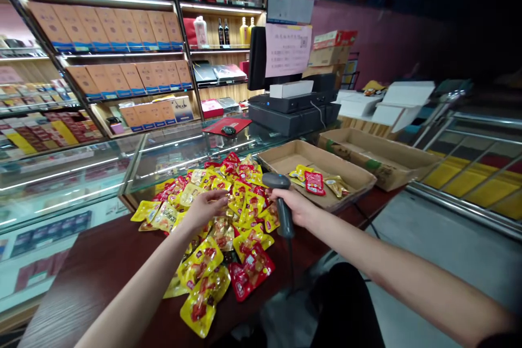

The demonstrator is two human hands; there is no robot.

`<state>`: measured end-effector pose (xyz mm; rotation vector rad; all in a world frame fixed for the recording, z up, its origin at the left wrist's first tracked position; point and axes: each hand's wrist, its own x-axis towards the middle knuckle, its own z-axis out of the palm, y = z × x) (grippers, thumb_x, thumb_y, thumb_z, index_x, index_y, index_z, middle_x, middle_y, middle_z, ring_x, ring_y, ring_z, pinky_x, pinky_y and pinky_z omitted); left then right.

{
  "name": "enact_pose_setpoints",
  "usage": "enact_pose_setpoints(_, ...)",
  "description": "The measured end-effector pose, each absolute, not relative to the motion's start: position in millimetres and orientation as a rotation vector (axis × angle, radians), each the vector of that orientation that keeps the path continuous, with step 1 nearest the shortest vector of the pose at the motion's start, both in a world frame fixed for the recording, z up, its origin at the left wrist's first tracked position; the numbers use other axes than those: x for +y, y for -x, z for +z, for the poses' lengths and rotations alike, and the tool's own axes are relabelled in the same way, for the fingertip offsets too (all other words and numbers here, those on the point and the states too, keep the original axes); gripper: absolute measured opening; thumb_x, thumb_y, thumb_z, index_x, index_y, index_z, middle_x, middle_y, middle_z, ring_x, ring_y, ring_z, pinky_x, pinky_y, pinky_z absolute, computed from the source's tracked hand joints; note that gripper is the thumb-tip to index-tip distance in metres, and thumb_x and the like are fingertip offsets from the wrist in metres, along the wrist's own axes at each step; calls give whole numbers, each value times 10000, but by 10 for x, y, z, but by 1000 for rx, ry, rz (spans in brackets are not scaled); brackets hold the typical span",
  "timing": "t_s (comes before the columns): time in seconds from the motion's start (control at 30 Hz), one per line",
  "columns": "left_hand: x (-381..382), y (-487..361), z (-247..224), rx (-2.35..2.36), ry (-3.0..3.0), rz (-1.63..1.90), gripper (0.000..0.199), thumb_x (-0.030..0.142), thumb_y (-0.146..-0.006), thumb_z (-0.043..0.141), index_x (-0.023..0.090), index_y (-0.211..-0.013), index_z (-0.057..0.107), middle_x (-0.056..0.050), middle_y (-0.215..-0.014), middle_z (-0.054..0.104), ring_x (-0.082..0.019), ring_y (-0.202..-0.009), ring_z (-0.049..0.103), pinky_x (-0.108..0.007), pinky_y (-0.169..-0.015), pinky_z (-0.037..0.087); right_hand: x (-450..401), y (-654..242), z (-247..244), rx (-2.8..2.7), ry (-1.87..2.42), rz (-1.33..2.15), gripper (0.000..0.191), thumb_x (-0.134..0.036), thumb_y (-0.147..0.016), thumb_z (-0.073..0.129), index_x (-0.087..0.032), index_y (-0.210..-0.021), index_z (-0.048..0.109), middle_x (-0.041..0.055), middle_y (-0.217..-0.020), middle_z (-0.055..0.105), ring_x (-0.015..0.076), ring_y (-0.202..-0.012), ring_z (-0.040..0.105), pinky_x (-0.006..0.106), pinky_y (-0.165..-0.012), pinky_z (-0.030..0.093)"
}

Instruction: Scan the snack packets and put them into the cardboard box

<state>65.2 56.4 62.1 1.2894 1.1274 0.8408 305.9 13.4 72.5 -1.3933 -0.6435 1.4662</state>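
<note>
A grey handheld barcode scanner (284,212) is gripped in my right hand (294,204), its head pointing left over the snack packets and its cable hanging down. My left hand (207,207) hovers at the middle of a heap of shiny snack packets (248,204), fingers stretched out and nothing visible in them. Most packets are yellow or red, some gold. At the near edge of the heap lie a red packet (252,272) and a yellow packet (199,304). Just right of the scanner, a shallow cardboard box (281,155) holds several packets, among them a red one (315,183).
The heap rests on a dark red-brown counter (93,261). Behind it are a glass display case (163,157), a mouse (228,130) on a red mat, and a monitor (258,60). A second cardboard box (391,166) stands farther right, near a metal railing (481,119).
</note>
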Motion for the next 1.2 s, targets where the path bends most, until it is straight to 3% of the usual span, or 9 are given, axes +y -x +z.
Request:
enact_pose_setpoints(0.23,403,-865,349,1111,-1396,689,447,349,-722,697,150,-1120,649,-106,-1032,681,-207,-845,654,-311,-695,547,258,-2999,408,-518,1377,1568,151,-39,-645,516,-125,-738,599,-14,-562,561,80,-496,534,202,-573,504)
enact_pose_setpoints(0.47,310,-1039,220,1129,-1597,797,579,305,-686,718,125,-1221,588,-115,-1033,681,-200,-780,655,-279,-664,515,256,-2881,518,-446,1226,1616,195,-34,-642,505,-151,-775,587,-30,-548,530,103,-507,543,295,-647,561)
enact_pose_setpoints(0.63,243,-1041,366,1112,-1593,952,530,295,-642,758,150,-1130,611,-78,-952,682,-195,-838,642,-272,-720,500,167,-2795,794,-581,941,1772,189,-66,-642,520,-156,-800,575,24,-679,618,173,-702,657,376,-770,556)
enact_pose_setpoints(0.8,285,-1026,462,1081,-1513,1060,411,286,-624,764,150,-978,607,-41,-856,672,-180,-801,630,-283,-737,498,184,-2703,889,-749,809,1837,211,-72,-614,561,-154,-807,585,63,-796,669,215,-860,677,359,-808,538)
enact_pose_setpoints(0.93,447,-930,425,907,-1232,1036,424,266,-585,786,160,-954,606,-44,-870,683,-183,-799,641,-298,-740,511,262,-2710,827,-756,819,1726,249,-55,-590,569,-159,-813,601,49,-837,679,183,-851,668,301,-783,537)
enact_pose_setpoints(1.07,593,-847,425,898,-962,940,444,262,-521,828,173,-893,603,-33,-808,679,-166,-686,638,-278,-618,511,312,-2712,749,-774,928,1619,272,-78,-584,581,-176,-832,636,22,-776,679,147,-747,644,241,-676,524)
enact_pose_setpoints(1.2,668,-845,457,975,-1069,927,398,324,-505,841,164,-785,607,23,-640,611,-76,-487,516,-183,-440,385,357,-2675,689,-935,986,1628,270,-115,-584,601,-165,-838,675,3,-684,664,93,-533,529,200,-532,452)
